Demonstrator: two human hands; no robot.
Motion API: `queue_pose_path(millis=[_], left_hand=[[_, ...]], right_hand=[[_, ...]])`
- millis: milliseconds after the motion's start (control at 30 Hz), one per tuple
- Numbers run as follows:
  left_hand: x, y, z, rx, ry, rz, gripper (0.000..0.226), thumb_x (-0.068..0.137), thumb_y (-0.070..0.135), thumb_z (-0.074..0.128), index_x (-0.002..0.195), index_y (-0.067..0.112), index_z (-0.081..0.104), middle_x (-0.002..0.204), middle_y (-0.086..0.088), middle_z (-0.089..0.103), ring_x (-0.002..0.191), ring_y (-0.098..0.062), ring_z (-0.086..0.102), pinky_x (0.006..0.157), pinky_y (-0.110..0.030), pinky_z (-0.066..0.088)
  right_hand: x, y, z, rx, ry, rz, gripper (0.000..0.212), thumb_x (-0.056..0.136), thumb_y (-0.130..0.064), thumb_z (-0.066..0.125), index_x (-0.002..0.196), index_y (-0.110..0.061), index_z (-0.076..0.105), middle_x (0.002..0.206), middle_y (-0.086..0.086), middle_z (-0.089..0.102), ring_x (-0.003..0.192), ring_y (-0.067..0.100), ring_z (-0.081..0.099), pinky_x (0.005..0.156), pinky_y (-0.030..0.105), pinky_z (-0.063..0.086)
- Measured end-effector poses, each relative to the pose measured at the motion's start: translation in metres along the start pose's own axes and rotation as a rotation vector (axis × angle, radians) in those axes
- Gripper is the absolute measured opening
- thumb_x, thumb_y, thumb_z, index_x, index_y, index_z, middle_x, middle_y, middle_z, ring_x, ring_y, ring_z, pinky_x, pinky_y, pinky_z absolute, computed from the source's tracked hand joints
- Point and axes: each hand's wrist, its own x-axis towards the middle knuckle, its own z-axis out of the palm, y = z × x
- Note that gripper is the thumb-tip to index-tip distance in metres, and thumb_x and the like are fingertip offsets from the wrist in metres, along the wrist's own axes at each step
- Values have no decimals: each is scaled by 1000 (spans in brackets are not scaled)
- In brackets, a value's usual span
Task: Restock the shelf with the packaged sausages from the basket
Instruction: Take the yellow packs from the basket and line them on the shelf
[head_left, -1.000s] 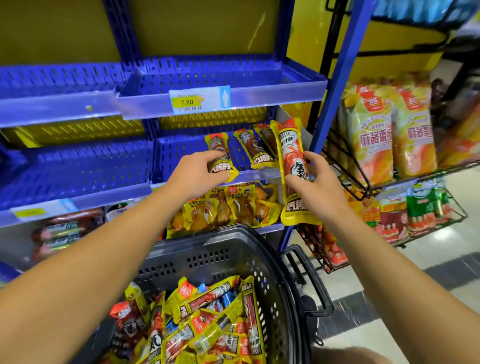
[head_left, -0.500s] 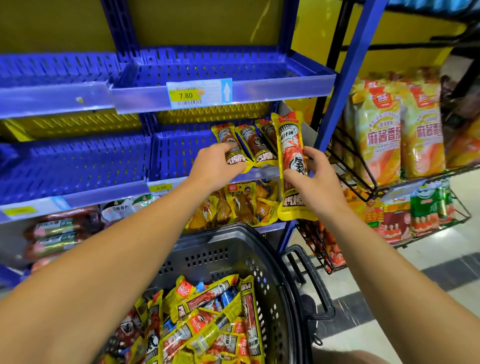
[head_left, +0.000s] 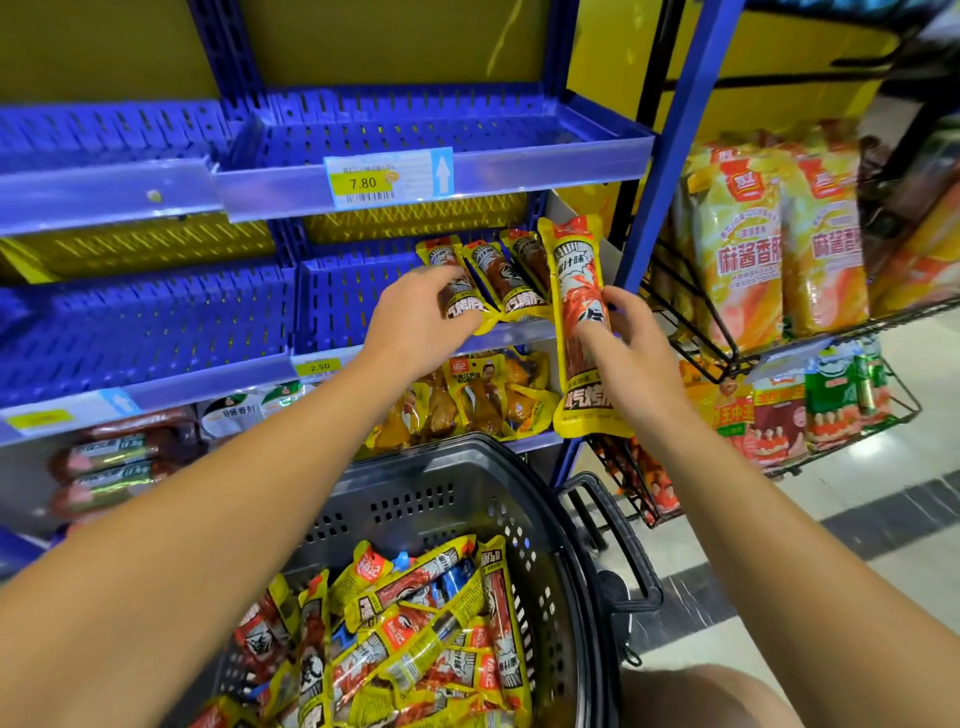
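My right hand (head_left: 631, 353) grips a long yellow-and-red sausage pack (head_left: 579, 291), held upright in front of the right end of the blue middle shelf (head_left: 156, 322). My left hand (head_left: 415, 317) rests on the leftmost of three yellow sausage packs (head_left: 506, 278) lying side by side on that shelf, fingers closed over its lower end. Below, the grey plastic basket (head_left: 441, 493) holds several more yellow sausage packs (head_left: 415, 634) in a loose pile.
The blue top shelf (head_left: 441, 130) carries a 7.80 price tag (head_left: 387, 179). Yellow drumstick packs (head_left: 467, 400) and dark sausages (head_left: 114, 457) fill the shelf below. A black wire rack (head_left: 727, 358) with orange snack bags (head_left: 769, 239) stands to the right, past a blue upright post (head_left: 670, 135).
My left hand slid its pack rightwards along the middle shelf until it lies against the other two. My right hand stayed in place with the upright pack.
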Motion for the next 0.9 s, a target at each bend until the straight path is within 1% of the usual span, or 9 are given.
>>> queue_pose_path(millis=[133, 233, 300, 400, 500, 600, 767, 833, 900], left_hand=[[-45, 7, -11, -110, 94, 55, 42, 86, 28, 65, 127, 25, 60, 126, 2, 62, 117, -15, 54, 98, -27, 37], [-83, 11, -11, -355, -28, -33, 41, 87, 27, 67, 127, 32, 59, 107, 8, 66, 94, -8, 62, 81, -14, 45], [-102, 10, -7, -466, -129, -75, 49, 87, 30, 68, 133, 37, 53, 107, 10, 67, 87, -4, 63, 75, -5, 43], [-120, 9, -5, -546, -209, -89, 63, 83, 37, 71, 139, 47, 44, 115, 11, 67, 88, 5, 64, 83, -18, 50], [-129, 8, -5, -773, -204, -146, 67, 84, 20, 72, 141, 41, 41, 112, 7, 72, 99, -15, 69, 81, -42, 59], [-134, 2, -15, -873, -135, -231, 66, 87, 6, 69, 143, 31, 43, 106, -1, 74, 91, -21, 72, 75, -42, 60], [-126, -24, -42, -849, 36, -305, 54, 88, 9, 68, 134, 34, 52, 115, -2, 69, 86, -12, 72, 64, -32, 60], [-110, -34, -50, -789, 93, -324, 48, 90, 10, 65, 134, 26, 54, 114, 0, 68, 70, -5, 71, 59, -30, 60], [-90, -43, -52, -665, 94, -327, 44, 91, 17, 65, 133, 25, 56, 120, -2, 67, 62, -11, 71, 65, -37, 61]], right_hand=[[-18, -2, 8, 169, -24, 77, 42, 96, -18, 51, 137, -29, 45, 111, -14, 61, 77, -3, 68, 60, 22, 54], [-30, -2, 26, 383, -40, 139, 48, 96, -11, 56, 140, -20, 41, 120, -5, 65, 95, 9, 70, 75, 33, 57], [-37, -2, 39, 496, -30, 160, 50, 96, -7, 56, 141, -16, 37, 121, -1, 66, 101, 14, 69, 82, 38, 56], [-47, -10, 58, 580, -48, 163, 45, 98, -3, 52, 136, -20, 35, 115, 0, 67, 96, 16, 68, 83, 40, 56], [-55, -16, 74, 611, -79, 149, 42, 98, -1, 50, 131, -25, 37, 115, 0, 67, 96, 17, 69, 79, 39, 58], [-56, -16, 85, 460, -135, 72, 46, 96, -5, 56, 136, -22, 41, 124, 2, 64, 107, 16, 66, 89, 40, 57], [-37, -20, 78, -155, -116, -168, 57, 94, -29, 59, 146, -22, 38, 143, -5, 50, 133, 11, 44, 102, 27, 37], [-23, -19, 75, -373, -114, -250, 61, 94, -32, 57, 149, -14, 37, 149, 3, 45, 139, 19, 38, 109, 35, 33], [-9, -17, 76, -548, -99, -308, 68, 89, -41, 52, 148, -11, 39, 146, 9, 48, 138, 26, 39, 112, 43, 33]])
